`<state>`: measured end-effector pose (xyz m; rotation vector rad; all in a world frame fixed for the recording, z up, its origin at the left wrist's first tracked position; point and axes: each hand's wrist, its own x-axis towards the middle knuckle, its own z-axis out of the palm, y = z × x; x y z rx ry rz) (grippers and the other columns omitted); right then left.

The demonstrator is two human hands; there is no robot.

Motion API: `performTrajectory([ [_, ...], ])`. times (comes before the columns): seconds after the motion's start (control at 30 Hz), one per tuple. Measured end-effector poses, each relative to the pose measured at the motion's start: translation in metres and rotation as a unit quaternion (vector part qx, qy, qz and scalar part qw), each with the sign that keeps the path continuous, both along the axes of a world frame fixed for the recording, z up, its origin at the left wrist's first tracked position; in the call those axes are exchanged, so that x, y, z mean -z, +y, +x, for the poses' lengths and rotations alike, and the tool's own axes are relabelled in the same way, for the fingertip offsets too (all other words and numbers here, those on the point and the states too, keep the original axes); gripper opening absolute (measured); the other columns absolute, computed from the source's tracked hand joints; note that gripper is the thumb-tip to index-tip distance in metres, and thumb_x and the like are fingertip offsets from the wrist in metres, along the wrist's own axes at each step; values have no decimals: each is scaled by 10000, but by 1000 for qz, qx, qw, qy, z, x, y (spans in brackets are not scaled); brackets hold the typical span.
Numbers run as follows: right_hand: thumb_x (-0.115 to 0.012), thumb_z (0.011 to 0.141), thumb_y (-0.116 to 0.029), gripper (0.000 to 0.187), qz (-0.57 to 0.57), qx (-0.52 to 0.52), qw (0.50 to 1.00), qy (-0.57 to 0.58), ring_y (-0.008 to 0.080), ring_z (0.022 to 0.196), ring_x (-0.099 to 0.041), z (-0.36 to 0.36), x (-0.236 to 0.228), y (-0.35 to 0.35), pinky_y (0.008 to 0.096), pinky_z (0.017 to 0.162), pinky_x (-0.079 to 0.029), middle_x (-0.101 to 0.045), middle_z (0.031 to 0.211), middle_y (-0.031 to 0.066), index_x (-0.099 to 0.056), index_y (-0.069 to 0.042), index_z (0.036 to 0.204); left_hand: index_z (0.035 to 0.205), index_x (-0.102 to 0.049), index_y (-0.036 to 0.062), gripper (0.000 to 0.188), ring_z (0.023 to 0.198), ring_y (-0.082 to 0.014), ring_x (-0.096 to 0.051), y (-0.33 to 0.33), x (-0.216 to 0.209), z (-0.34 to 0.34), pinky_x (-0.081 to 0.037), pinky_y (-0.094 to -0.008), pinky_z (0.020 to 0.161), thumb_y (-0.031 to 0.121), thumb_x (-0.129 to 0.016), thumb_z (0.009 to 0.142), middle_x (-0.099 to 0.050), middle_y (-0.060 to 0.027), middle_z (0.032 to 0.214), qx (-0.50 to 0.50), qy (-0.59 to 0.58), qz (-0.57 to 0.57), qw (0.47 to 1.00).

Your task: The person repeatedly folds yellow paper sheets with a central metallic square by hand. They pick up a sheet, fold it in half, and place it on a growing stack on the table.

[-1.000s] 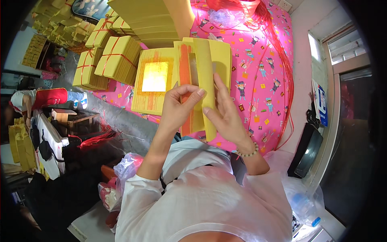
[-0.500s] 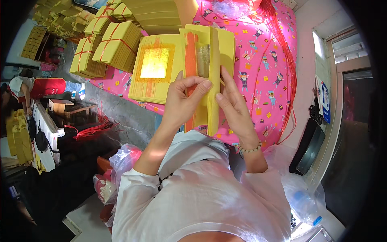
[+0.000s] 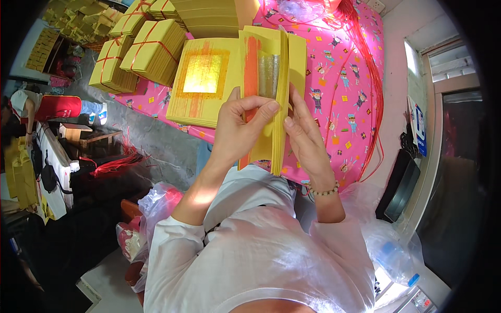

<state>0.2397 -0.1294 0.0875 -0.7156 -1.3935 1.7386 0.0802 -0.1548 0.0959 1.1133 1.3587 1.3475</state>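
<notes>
My left hand [image 3: 248, 122] is closed on the left part of a bundle of yellow paper sheets [image 3: 274, 138], its thumb lying across the front. The bundle stands tilted up above my lap, with an orange stripe and a silvery foil patch on its face; its right side shows layered edges. At that edge is my right hand [image 3: 309, 136], thumb in front and longer fingers partly hidden behind the paper. To the left lies a flat stack of yellow paper [image 3: 176, 104] with a shiny gold square and orange smears on top. More yellow paper [image 3: 298, 57] shows behind the bundle.
Yellow paper bundles tied with red string [image 3: 151, 52] stand at the far left of the pink patterned table cover [image 3: 339, 135]. Long red strings [image 3: 365, 62] trail down its right side. A clear bottle [image 3: 394, 261] is at lower right. Another person [image 3: 31, 104] bends at the left.
The bundle's right side has turned so that its layered edges now show more. Both hands stay about where they were, still at the paper. The view has shifted slightly.
</notes>
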Motion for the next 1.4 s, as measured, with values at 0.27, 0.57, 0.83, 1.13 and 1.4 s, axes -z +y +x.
performTrajectory([
  [0.27, -438, 999, -138, 642, 0, 8, 1000, 11, 115, 1164, -463, -1, 2, -1, 201, 791, -421, -266, 1541, 134, -91, -9, 1523, 883, -755, 66, 169, 937, -155, -516, -2, -1, 0, -293, -392, 1060, 229, -714, 859, -704, -43, 777, -3, 7, 15, 1000],
  [0.57, -444, 993, -139, 649, -17, -3, 1000, 20, 128, 1209, -442, 0, 1, -1, 209, 828, -419, -279, 1531, 138, -93, -1, 1521, 905, -765, 75, 176, 1037, -187, -497, -4, -4, -1, -359, -367, 1006, 236, -721, 852, -700, -76, 856, -6, 26, 7, 1000],
  [0.83, -444, 991, -134, 648, -8, 1, 1000, 26, 165, 1303, -380, -1, 0, 0, 243, 942, -390, -258, 1538, 151, -95, 19, 1515, 928, -764, 73, 178, 1077, -219, -497, 0, -3, -3, -362, -379, 1021, 222, -734, 838, -707, -97, 942, 12, 91, 24, 996],
  [1.13, -439, 992, -119, 642, -12, 0, 999, 44, 205, 1403, -275, -3, 3, 2, 294, 1081, -299, -213, 1557, 163, -94, 31, 1512, 937, -763, 72, 179, 1068, -213, -494, 1, -2, -3, -389, -359, 987, 214, -745, 829, -695, -96, 957, 9, 75, 19, 997],
  [1.4, -443, 993, -124, 644, -31, -1, 999, 44, 204, 1413, -260, -1, -1, 2, 305, 1096, -284, -227, 1549, 164, -95, 34, 1510, 949, -763, 74, 178, 1044, -206, -511, 2, 3, 1, -409, -337, 953, 206, -745, 830, -669, -106, 952, 2, -3, -17, 1000],
])
